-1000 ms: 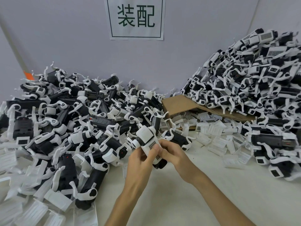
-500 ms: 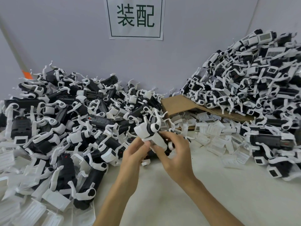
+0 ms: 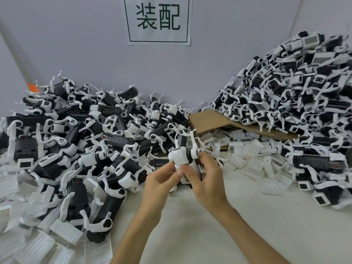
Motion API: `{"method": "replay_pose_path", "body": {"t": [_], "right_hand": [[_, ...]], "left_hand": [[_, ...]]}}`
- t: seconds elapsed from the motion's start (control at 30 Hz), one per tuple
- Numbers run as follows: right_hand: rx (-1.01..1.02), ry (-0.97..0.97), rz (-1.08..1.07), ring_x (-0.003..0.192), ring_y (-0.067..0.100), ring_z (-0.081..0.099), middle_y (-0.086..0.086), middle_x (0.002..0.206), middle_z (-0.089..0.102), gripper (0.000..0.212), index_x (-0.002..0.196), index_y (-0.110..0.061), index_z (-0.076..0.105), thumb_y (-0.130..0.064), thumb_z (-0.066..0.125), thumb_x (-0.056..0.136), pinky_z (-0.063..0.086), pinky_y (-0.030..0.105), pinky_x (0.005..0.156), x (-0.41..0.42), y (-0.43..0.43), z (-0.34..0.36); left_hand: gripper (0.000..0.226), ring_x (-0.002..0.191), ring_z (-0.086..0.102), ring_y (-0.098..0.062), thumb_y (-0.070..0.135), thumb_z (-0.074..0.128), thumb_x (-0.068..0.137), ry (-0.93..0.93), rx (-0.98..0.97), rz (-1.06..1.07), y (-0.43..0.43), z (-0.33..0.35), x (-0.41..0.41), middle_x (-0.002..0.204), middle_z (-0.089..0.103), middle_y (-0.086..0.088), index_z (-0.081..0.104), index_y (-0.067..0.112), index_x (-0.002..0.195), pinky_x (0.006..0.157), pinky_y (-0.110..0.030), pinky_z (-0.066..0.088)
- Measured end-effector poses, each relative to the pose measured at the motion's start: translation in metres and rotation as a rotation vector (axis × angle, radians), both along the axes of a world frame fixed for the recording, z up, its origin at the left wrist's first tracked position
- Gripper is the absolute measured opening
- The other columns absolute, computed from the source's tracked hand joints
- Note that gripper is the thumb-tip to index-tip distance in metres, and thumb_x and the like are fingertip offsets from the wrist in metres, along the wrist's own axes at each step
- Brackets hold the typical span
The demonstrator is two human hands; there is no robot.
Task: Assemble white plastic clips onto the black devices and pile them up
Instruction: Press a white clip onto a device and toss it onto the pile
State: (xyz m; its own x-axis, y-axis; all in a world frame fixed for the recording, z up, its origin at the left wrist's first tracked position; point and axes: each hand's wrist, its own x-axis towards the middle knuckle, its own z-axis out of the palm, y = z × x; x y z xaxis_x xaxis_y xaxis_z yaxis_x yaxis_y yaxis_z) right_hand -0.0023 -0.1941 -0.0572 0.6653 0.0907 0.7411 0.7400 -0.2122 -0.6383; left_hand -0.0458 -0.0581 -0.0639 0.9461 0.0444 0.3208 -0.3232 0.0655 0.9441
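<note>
You are holding one black device (image 3: pixel 188 155) in both hands at the centre of the view, just above the pale table (image 3: pixel 257 225). Its long axis is running up and away from you: the lower end is hiding between your palms and the head is sticking out above your fingers. Your left hand (image 3: pixel 162 181) is pinching the lower white part between thumb and fingers. Your right hand (image 3: pixel 208 180) is curling round the body and is lying nearer the taller pile (image 3: pixel 295 96) on your right. A white clip (image 3: pixel 179 156) is wrapping the head, with thin prongs pointing upward. Whether it is seating fully cannot be told.
</note>
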Motion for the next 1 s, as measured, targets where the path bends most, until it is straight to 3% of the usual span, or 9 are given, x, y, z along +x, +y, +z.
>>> {"method": "replay_pose_path", "body": {"t": [0.2, 0.33, 0.43, 0.53, 0.63, 0.73, 0.8, 0.9, 1.0], "right_hand": [[-0.006, 0.018, -0.015, 0.082, 0.014, 0.062, -0.009, 0.081, 0.067, 0.037, 0.095, -0.019, 0.071, -0.054, 0.063, 0.087, 0.049, 0.037, 0.077, 0.000, -0.007, 0.004], [-0.175, -0.036, -0.112, 0.097, 0.007, 0.058, -0.018, 0.095, 0.066, 0.044, 0.108, -0.022, 0.069, -0.057, 0.067, 0.081, 0.042, 0.038, 0.094, 0.000, -0.005, 0.003], [-0.278, -0.081, -0.171, 0.101, 0.003, 0.054, -0.019, 0.104, 0.066, 0.052, 0.117, -0.022, 0.068, -0.056, 0.070, 0.078, 0.035, 0.034, 0.100, 0.000, -0.002, 0.000], [-0.280, -0.095, -0.147, 0.095, 0.002, 0.056, -0.016, 0.098, 0.067, 0.041, 0.116, -0.019, 0.069, -0.044, 0.072, 0.083, 0.038, 0.040, 0.098, 0.002, -0.004, -0.002], [-0.249, -0.090, -0.130, 0.093, 0.005, 0.059, -0.013, 0.096, 0.069, 0.038, 0.117, -0.017, 0.071, -0.040, 0.070, 0.087, 0.039, 0.040, 0.097, 0.002, -0.003, -0.003], [-0.210, -0.002, -0.095, 0.092, 0.007, 0.059, -0.004, 0.091, 0.073, 0.046, 0.126, -0.021, 0.069, -0.048, 0.062, 0.089, 0.038, 0.030, 0.100, 0.001, -0.003, -0.003], [-0.131, 0.139, 0.075, 0.100, 0.011, 0.065, -0.004, 0.100, 0.075, 0.039, 0.126, -0.024, 0.068, -0.043, 0.062, 0.093, 0.047, 0.030, 0.097, 0.002, -0.004, 0.001], [0.160, 0.364, 0.295, 0.098, 0.012, 0.072, -0.004, 0.104, 0.077, 0.026, 0.115, -0.022, 0.071, -0.028, 0.064, 0.091, 0.055, 0.021, 0.080, 0.007, -0.010, 0.008], [0.382, 0.514, 0.330, 0.087, 0.018, 0.073, 0.004, 0.096, 0.077, 0.032, 0.113, -0.016, 0.065, -0.023, 0.072, 0.083, 0.056, 0.026, 0.071, 0.012, -0.019, 0.017]], "left_hand": [[0.024, 0.096, 0.063, -0.022, 0.038, 0.066, 0.092, -0.018, 0.006, 0.040, -0.005, -0.003, 0.002, 0.103, 0.071, -0.021, 0.078, 0.023, 0.107, 0.087, -0.034, 0.045], [0.026, 0.089, 0.069, -0.013, 0.040, 0.055, 0.100, 0.002, -0.057, 0.024, -0.005, -0.002, 0.001, 0.090, 0.074, -0.001, 0.076, 0.024, 0.098, 0.079, -0.019, 0.051], [0.034, 0.089, 0.068, -0.018, 0.039, 0.050, 0.100, 0.031, -0.126, 0.035, -0.001, -0.002, 0.002, 0.092, 0.073, -0.008, 0.074, 0.015, 0.106, 0.081, -0.026, 0.053], [0.041, 0.095, 0.068, -0.029, 0.037, 0.053, 0.101, 0.027, -0.138, 0.035, -0.001, -0.002, 0.002, 0.099, 0.069, -0.024, 0.066, -0.001, 0.107, 0.091, -0.042, 0.049], [0.035, 0.094, 0.065, -0.023, 0.039, 0.056, 0.097, 0.034, -0.147, 0.025, -0.001, -0.001, 0.002, 0.094, 0.070, -0.012, 0.070, 0.006, 0.100, 0.091, -0.040, 0.047], [0.030, 0.089, 0.067, -0.013, 0.042, 0.058, 0.097, 0.036, -0.135, 0.002, 0.002, 0.001, 0.001, 0.096, 0.074, -0.001, 0.076, 0.020, 0.105, 0.079, -0.025, 0.052], [0.031, 0.081, 0.068, -0.010, 0.043, 0.060, 0.095, 0.047, -0.146, 0.006, 0.002, 0.002, 0.000, 0.091, 0.075, 0.000, 0.077, 0.021, 0.109, 0.069, -0.017, 0.052], [0.028, 0.078, 0.064, -0.010, 0.042, 0.070, 0.087, 0.083, -0.182, 0.076, 0.001, 0.003, 0.002, 0.090, 0.074, 0.001, 0.079, 0.025, 0.107, 0.067, -0.018, 0.051], [0.028, 0.072, 0.065, -0.013, 0.043, 0.071, 0.082, 0.093, -0.266, 0.139, 0.003, 0.004, 0.004, 0.086, 0.072, -0.001, 0.080, 0.024, 0.101, 0.070, -0.026, 0.050]]}}
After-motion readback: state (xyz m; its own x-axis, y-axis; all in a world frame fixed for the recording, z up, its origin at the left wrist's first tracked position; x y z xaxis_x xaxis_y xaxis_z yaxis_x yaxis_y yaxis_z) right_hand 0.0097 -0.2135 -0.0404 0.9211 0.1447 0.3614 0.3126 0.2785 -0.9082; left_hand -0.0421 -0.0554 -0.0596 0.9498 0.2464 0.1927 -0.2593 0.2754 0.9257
